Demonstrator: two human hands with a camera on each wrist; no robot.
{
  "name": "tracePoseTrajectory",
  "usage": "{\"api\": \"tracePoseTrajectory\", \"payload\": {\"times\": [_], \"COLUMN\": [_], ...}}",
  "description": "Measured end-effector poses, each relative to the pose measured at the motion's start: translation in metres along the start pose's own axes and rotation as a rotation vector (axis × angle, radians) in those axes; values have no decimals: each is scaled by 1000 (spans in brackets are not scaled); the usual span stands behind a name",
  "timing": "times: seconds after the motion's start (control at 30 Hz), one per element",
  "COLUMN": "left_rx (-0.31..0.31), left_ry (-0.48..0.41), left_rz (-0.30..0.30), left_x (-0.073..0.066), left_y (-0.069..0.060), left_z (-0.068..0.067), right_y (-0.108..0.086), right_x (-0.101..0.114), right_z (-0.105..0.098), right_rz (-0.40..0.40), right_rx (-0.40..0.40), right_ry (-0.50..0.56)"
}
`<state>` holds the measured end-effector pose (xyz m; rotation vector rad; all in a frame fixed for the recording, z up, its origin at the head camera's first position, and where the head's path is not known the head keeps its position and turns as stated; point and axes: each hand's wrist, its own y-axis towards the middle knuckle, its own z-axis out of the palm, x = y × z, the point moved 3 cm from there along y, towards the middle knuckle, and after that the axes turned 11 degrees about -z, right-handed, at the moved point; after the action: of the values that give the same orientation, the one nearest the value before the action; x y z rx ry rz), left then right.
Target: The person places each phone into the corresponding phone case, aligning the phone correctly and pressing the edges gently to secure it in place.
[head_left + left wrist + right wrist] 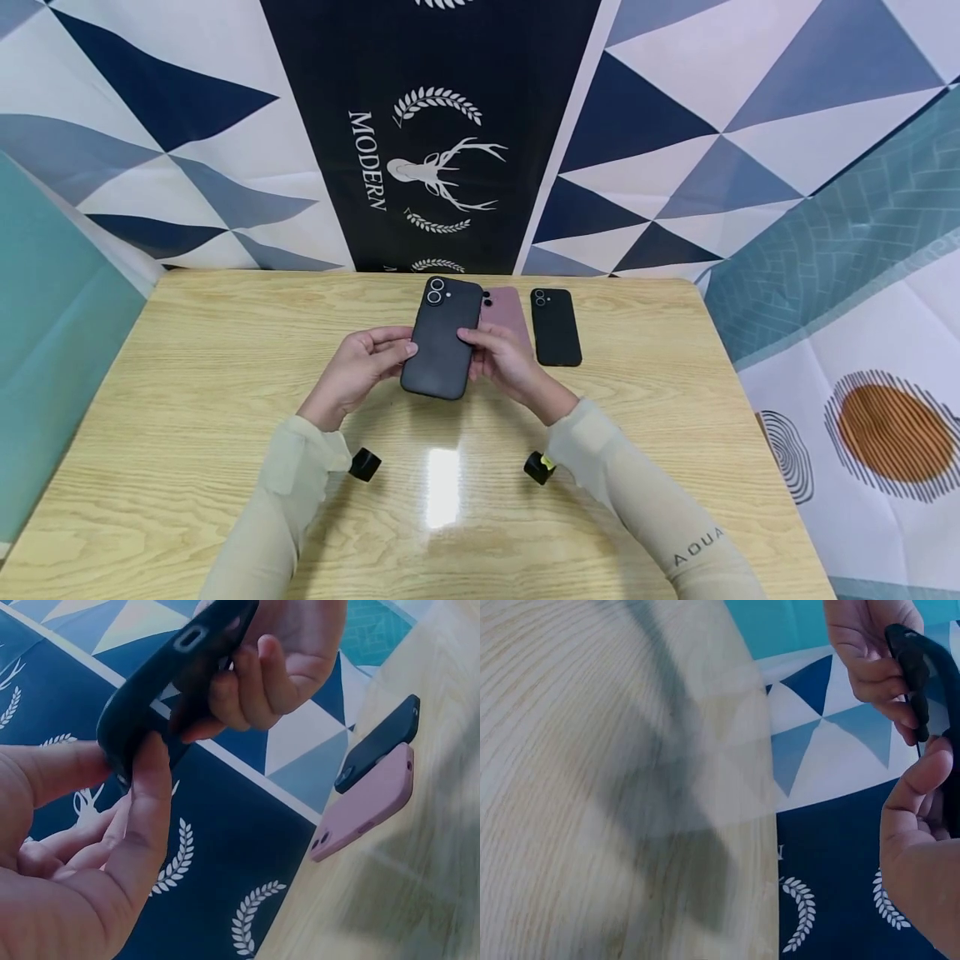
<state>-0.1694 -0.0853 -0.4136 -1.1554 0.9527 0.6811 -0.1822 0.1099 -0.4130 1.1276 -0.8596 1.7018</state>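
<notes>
A black phone case point(442, 346) is held tilted above the table, its back with two ringed camera openings facing up in the head view. My left hand point(358, 367) pinches its left edge, thumb on the back. On the opposite edge my right hand point(513, 367) grips with the thumb on top and fingers curled beneath. Seen from the left wrist, the case point(124, 712) shows a small oval cutout in its end and a hollow side. A pink phone case point(506, 312) lies behind my right hand, partly covered. Right of it lies another black phone case point(557, 327).
The light wooden table point(187, 417) ends at a patterned wall cloth point(637, 125) with a deer print. Black wrist devices point(365, 464) sit below both forearms. Another patterned cloth point(840, 375) hangs to the right.
</notes>
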Motion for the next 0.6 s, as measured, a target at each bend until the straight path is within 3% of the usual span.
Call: {"api": "tracePoseTrajectory", "payload": {"times": [0.3,0.6], "left_rx": [-96,-129], "left_ry": [-87,-122], "left_rz": [18,-9], "left_x": [0,5], "left_y": [1,7], "left_z": [-1,-5], "right_y": [5,10], "right_x": [5,2], "right_z": [-2,-2], "right_rz": [-11,-57], "right_rx": [-117,-201], "right_ry": [-8,-97]}}
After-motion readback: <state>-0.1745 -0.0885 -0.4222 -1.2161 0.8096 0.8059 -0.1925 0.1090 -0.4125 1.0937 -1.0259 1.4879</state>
